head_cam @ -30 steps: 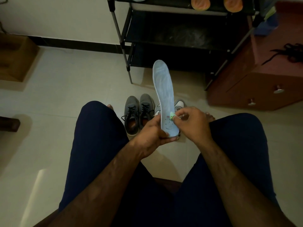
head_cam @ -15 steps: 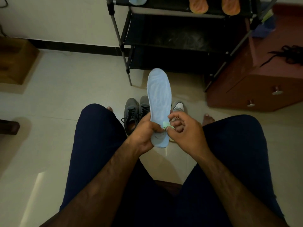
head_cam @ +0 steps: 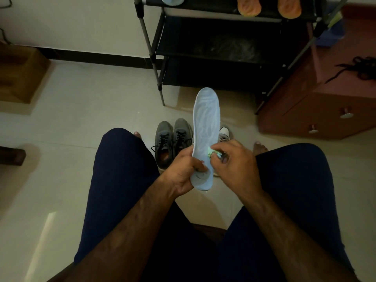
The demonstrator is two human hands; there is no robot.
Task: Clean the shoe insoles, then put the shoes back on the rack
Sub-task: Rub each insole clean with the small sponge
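A pale blue insole [head_cam: 206, 129] stands upright between my knees, heel end down. My left hand [head_cam: 183, 169] grips its heel, thumb across the front. My right hand [head_cam: 234, 163] pinches a small green cleaning piece [head_cam: 212, 154] against the insole's right edge. Below on the floor sits a grey pair of shoes [head_cam: 173, 139]; a white shoe [head_cam: 224, 133] is partly hidden behind the insole. The black shoe rack [head_cam: 223, 47] stands ahead, with two orange insoles [head_cam: 268, 6] and a blue insole [head_cam: 173, 0] on its top shelf.
A reddish-brown drawer cabinet [head_cam: 329, 110] stands right of the rack with black laces [head_cam: 358, 68] on top. A wooden box [head_cam: 18, 74] sits at the far left by the wall. My bare toes [head_cam: 259, 146] rest on the tiled floor [head_cam: 81, 119].
The insole shifted left then back right and its surface now faces me more squarely. My right hand keeps the green piece working on the insole's lower part. My left hand's grip is unchanged.
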